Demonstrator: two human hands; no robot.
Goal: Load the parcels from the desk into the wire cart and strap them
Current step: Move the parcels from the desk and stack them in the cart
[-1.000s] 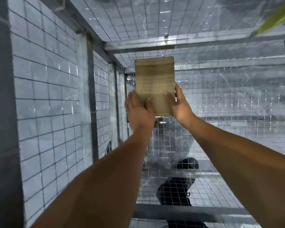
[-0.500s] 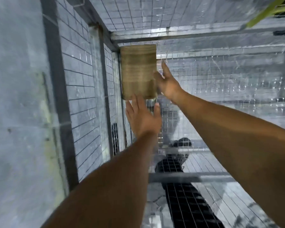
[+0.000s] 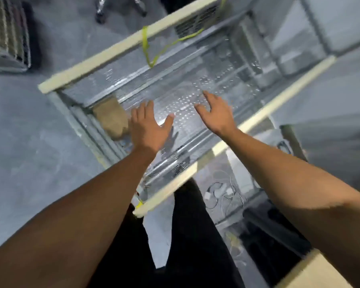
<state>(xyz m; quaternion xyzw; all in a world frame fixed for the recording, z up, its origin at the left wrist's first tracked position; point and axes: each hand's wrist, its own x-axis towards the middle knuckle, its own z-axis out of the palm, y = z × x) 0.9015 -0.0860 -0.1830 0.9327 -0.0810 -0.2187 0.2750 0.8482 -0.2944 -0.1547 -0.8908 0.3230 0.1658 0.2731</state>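
Left hand (image 3: 148,124): fingers (image 3: 142,110) straight and spread, nothing held. Right hand (image 3: 216,116): fingers likewise spread, nothing pinched. Both are held inside the wire cart (image 3: 104,59), above its mesh floor; contact cannot be told through the blur.

The parcel (image 3: 111,118) is seen just left of the left fingertips, lying in the cart's corner. Beyond the fingertips a yellow-green strap (image 3: 146,44) hangs from the far rail.

Judgement: one parcel loaded, more to be fetched. The next is best set flush beside the first, so a tight row is built and the strap can later be drawn across without slack.
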